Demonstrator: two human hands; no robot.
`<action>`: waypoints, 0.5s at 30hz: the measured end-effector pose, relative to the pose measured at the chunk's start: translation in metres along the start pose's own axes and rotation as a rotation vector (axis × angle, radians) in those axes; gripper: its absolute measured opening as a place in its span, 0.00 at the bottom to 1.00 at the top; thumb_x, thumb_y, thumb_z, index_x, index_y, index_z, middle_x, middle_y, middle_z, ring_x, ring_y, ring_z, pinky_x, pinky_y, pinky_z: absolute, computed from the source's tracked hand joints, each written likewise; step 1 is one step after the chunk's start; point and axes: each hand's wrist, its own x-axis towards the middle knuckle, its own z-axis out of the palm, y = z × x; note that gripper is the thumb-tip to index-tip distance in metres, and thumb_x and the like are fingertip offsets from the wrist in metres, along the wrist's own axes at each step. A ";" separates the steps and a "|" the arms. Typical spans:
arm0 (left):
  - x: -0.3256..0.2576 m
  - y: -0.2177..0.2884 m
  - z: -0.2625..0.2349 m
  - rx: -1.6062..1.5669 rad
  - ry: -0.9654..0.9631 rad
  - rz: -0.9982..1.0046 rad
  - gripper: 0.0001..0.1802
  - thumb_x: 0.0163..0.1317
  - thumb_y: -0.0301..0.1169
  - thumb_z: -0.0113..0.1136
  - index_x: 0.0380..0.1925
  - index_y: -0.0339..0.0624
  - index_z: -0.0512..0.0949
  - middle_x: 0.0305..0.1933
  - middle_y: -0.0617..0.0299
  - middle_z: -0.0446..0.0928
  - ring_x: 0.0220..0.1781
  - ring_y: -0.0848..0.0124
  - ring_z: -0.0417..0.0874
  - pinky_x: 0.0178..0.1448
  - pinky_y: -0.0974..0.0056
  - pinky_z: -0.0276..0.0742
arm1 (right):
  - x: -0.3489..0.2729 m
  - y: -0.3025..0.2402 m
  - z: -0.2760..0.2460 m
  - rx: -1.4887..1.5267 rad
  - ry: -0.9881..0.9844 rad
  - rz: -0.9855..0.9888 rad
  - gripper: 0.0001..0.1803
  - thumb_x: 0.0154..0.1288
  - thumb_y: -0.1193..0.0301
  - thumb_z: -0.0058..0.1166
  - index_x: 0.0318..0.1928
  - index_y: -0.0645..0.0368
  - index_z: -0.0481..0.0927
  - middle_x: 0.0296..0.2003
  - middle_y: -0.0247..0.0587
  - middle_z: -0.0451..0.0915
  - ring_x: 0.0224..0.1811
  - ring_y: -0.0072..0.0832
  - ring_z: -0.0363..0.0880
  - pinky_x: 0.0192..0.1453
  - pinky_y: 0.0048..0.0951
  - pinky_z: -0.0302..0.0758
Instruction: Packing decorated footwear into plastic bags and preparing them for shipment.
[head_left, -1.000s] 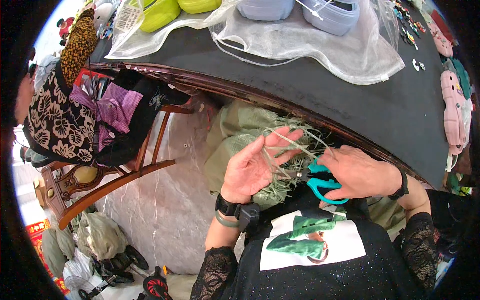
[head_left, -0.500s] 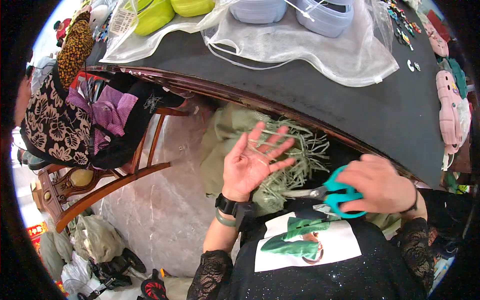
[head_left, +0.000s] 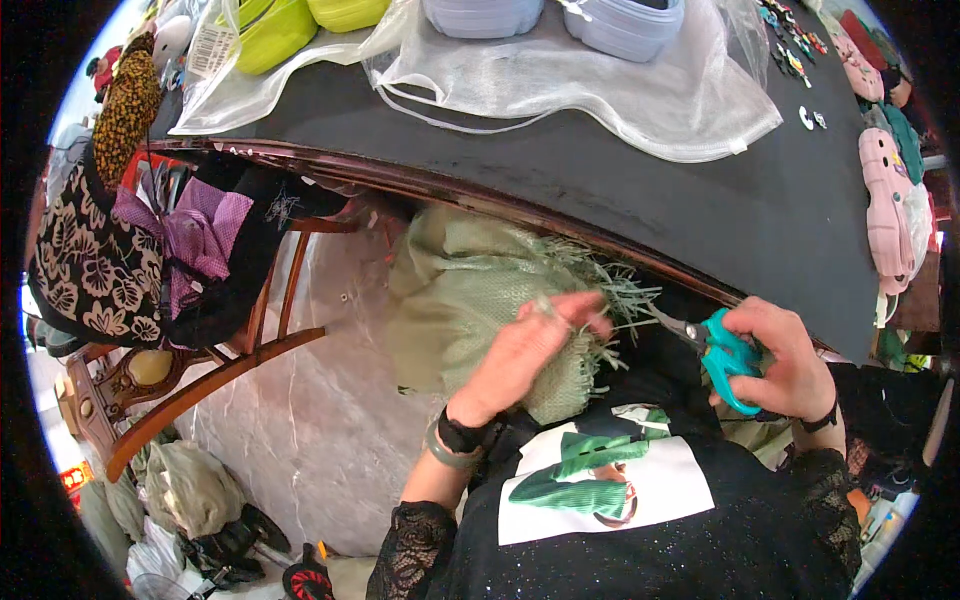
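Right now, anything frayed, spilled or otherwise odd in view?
Yes: the green woven sack has a badly frayed edge, with loose strips splaying out below the table, while the weave farther left looks whole. The right hand holds teal-handled scissors near those strips.

A black-topped table [head_left: 735, 225] is spanning the view; a carved wooden chair [head_left: 220, 376] is standing by the table's left end, and grey marbled floor [head_left: 290, 440] is showing below the table's near edge.
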 end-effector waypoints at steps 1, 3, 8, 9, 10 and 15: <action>0.001 0.008 -0.001 0.274 -0.172 -0.002 0.22 0.71 0.41 0.39 0.55 0.38 0.72 0.43 0.60 0.79 0.57 0.65 0.71 0.66 0.58 0.56 | 0.001 0.001 -0.001 0.001 0.006 0.005 0.31 0.38 0.66 0.73 0.44 0.60 0.73 0.33 0.42 0.75 0.34 0.42 0.74 0.38 0.36 0.70; 0.001 0.021 0.000 0.383 -0.248 0.089 0.17 0.71 0.36 0.43 0.47 0.37 0.76 0.33 0.63 0.78 0.46 0.68 0.74 0.60 0.60 0.63 | 0.005 0.002 -0.003 -0.102 -0.019 0.009 0.37 0.35 0.63 0.75 0.47 0.61 0.70 0.37 0.44 0.74 0.38 0.43 0.73 0.41 0.36 0.70; -0.012 0.032 -0.001 -0.157 0.138 0.017 0.09 0.69 0.26 0.46 0.43 0.34 0.75 0.29 0.61 0.76 0.33 0.74 0.76 0.43 0.67 0.72 | 0.003 -0.007 -0.016 -0.218 -0.126 -0.077 0.47 0.29 0.59 0.77 0.52 0.60 0.65 0.44 0.49 0.70 0.44 0.48 0.69 0.49 0.39 0.67; -0.013 0.035 -0.003 -0.283 0.270 0.100 0.09 0.69 0.26 0.45 0.42 0.34 0.75 0.30 0.59 0.76 0.34 0.72 0.77 0.44 0.65 0.73 | -0.003 -0.006 -0.022 -0.214 -0.125 -0.079 0.47 0.29 0.59 0.77 0.52 0.60 0.65 0.44 0.49 0.70 0.44 0.48 0.69 0.49 0.39 0.67; -0.012 0.043 -0.007 -0.312 0.275 0.171 0.11 0.70 0.26 0.43 0.38 0.31 0.75 0.28 0.58 0.75 0.34 0.70 0.77 0.45 0.63 0.73 | -0.009 -0.005 -0.027 -0.242 -0.084 -0.069 0.47 0.29 0.59 0.77 0.51 0.60 0.66 0.43 0.49 0.71 0.44 0.47 0.69 0.49 0.39 0.67; -0.034 0.076 -0.022 -0.108 0.458 0.360 0.17 0.71 0.32 0.42 0.31 0.30 0.75 0.25 0.59 0.74 0.29 0.67 0.76 0.45 0.54 0.72 | -0.026 0.001 -0.042 -0.240 0.252 0.143 0.40 0.23 0.71 0.73 0.46 0.62 0.70 0.39 0.43 0.71 0.41 0.35 0.70 0.47 0.29 0.67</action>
